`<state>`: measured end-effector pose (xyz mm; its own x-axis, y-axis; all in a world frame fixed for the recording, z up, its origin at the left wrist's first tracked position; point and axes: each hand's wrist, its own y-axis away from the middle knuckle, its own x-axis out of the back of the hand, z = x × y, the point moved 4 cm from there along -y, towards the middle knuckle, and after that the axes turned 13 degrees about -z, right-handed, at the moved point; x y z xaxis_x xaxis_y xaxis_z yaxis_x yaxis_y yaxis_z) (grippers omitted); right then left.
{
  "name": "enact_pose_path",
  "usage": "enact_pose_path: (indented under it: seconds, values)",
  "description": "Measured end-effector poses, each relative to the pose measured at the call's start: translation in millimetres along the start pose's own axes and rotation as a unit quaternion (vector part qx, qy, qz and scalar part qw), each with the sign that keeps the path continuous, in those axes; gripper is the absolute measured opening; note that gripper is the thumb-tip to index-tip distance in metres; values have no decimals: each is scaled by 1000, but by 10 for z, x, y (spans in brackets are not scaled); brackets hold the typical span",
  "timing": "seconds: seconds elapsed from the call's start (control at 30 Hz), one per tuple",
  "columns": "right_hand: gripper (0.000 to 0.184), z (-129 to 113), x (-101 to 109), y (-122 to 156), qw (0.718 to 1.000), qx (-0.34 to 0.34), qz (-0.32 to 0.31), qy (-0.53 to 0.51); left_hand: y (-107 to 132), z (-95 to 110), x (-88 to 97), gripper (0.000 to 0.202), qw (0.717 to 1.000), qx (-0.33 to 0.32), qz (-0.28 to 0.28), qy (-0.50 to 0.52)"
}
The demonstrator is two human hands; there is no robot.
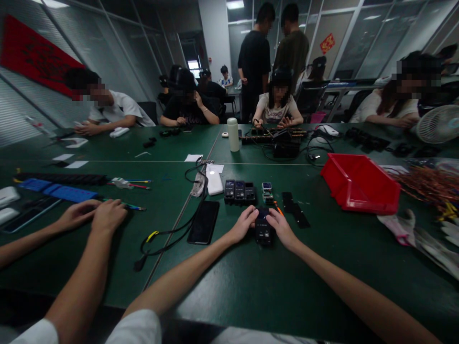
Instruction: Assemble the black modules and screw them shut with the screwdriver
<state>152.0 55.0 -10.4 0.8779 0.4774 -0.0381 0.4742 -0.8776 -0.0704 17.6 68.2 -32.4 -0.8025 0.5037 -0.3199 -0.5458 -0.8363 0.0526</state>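
Note:
Both my hands meet on a small black module (264,231) that lies on the green table (287,286). My left hand (244,223) grips its left side with curled fingers. My right hand (281,227) grips its right side the same way. Just beyond it stand a row of similar black modules (239,191) and one small module with a blue top (267,192). A flat black strip (295,209) lies to the right of my right hand.
A black phone (203,221), a white power bank (214,182) and a black cable (168,236) lie to the left. A red bin (360,182) stands at right, with gloves (401,224) beside it. A co-worker's hands (93,215) rest at my left. A white bottle (233,134) stands farther back.

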Motion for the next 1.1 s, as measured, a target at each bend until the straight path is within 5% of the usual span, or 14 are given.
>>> enact_pose_path:
  seconds: [0.27,0.57,1.1]
  values:
    - [34,31,8,8,1000,4,4,-10,14,74,-11,39,996,-16,1,-91]
    - [36,127,87,11,997,2,82,-13,60,168,-165,45,991,-42,-107,-63]
    - [43,141,96,-17,994,33,76,-75,39,162,-78,35,994,-52,-37,-86]
